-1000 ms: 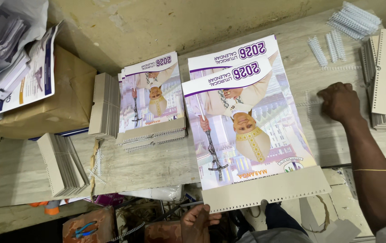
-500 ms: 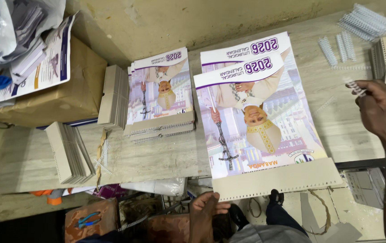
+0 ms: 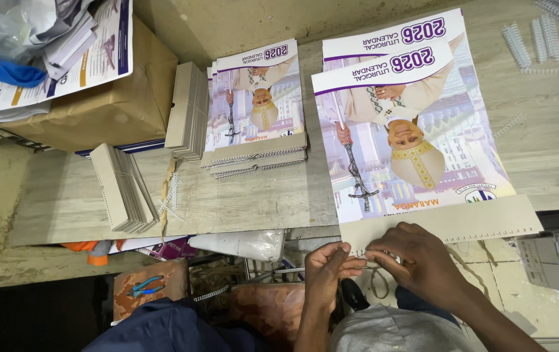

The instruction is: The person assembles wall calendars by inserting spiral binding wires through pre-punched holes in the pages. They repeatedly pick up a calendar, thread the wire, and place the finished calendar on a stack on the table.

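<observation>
Item: large calendar (image 3: 410, 143) with grey backing card (image 3: 449, 225), flat on the bench (image 3: 260, 195), punched edge overhanging toward the person.

Change: right hand (image 3: 423, 261), a second ago far right by the wire combs (image 3: 527, 39), now meets left hand (image 3: 328, 267) at that edge. Fingers of both pressed together, pinching a thin wire comb, barely visible. Binding appears begun.

Adjacent: bound calendar stack (image 3: 256, 111); card stacks (image 3: 123, 189).

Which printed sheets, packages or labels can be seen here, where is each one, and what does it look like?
Large calendar: table, right; purple-white, grey punched strip at near edge, both hands on it.
Small calendar stack: table centre; same colours, wire-bound.
Brown paper package: far left, bulky.
Printed sheets: on that package; white, purple and orange marks.
Grey card bundles: left, tied.
</observation>
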